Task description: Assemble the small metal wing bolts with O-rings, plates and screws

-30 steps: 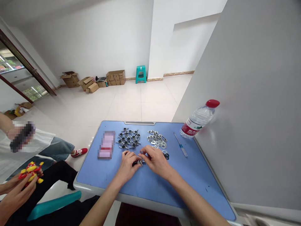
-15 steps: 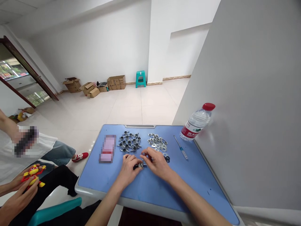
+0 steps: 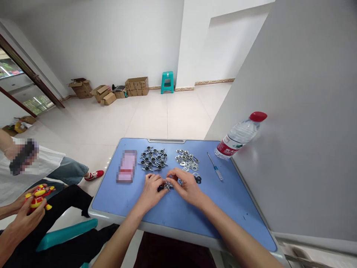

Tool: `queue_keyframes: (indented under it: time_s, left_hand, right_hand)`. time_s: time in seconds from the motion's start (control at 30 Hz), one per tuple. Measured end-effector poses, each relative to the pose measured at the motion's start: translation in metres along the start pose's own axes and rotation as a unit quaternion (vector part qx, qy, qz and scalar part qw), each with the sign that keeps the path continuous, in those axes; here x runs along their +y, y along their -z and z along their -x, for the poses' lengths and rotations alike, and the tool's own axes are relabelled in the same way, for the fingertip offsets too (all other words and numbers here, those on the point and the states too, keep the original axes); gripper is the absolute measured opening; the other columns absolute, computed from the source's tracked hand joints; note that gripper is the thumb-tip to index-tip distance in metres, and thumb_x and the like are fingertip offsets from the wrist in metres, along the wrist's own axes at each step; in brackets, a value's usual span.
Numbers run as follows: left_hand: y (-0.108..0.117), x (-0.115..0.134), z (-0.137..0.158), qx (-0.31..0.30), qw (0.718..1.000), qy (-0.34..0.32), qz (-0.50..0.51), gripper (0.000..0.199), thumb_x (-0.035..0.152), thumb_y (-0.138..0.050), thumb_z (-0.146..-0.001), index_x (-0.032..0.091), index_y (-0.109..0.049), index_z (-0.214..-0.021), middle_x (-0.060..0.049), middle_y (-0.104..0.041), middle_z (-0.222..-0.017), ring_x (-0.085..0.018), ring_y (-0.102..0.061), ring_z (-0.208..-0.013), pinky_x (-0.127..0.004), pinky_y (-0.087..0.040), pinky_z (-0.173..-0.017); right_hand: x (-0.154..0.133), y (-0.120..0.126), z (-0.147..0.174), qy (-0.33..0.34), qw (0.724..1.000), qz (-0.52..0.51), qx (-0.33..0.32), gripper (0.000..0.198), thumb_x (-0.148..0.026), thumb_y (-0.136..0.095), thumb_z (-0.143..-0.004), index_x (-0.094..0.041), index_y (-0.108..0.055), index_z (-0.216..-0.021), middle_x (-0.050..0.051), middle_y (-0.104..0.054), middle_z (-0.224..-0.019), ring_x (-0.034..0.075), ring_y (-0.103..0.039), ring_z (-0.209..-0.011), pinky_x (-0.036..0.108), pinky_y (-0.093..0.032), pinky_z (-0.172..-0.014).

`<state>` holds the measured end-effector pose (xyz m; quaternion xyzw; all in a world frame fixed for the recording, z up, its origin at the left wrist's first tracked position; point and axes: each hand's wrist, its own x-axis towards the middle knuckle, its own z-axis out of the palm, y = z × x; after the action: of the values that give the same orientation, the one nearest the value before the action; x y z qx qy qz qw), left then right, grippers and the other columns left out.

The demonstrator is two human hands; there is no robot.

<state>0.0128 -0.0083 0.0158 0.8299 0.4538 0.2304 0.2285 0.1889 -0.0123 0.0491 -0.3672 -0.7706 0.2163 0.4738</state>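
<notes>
Above the blue table (image 3: 111,201), my left hand (image 3: 152,190) is closed on a small black-and-silver metal part (image 3: 166,187). It resembles the pieces in the pile of black-capped metal parts (image 3: 153,159) just beyond. My right hand (image 3: 185,186) meets it from the right, thumb and fingers pinched together at the top of the part. Whatever sits between those right fingertips is too small to name. Past the right hand lie a heap of silver metal links and flat plates (image 3: 188,160) and some black rings (image 3: 197,179).
A screwdriver (image 3: 216,169) lies right of the plates, near a red-capped water bottle (image 3: 237,137). To the left is a blurred pink object (image 3: 127,166). Beside the table, another person's hands hold a red-and-yellow toy figure (image 3: 39,197). A grey partition (image 3: 306,130) borders the right side.
The head view has tilted down slightly, so the table sits higher in the picture. My right fingers have come down onto the part in my left hand.
</notes>
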Motion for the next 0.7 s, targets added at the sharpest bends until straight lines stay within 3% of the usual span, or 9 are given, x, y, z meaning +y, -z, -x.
queue_keyframes:
  time_s: [0.7]
  left_hand:
    - [-0.0002,-0.0004,-0.0003,-0.003,1.0,-0.001,0.001,0.009,0.026,-0.063,-0.09,0.022,-0.063,-0.083,0.0,-0.063,-0.086,-0.019,-0.056,-0.086,-0.038,-0.037,-0.09]
  right_hand:
    - [0.0056,-0.0027,0.0016,0.038,0.999,0.027,-0.016,0.015,-0.026,-0.046,-0.099,-0.022,-0.057,-0.091,0.002,-0.062,-0.073,0.015,-0.056,-0.063,0.027,-0.046,-0.058]
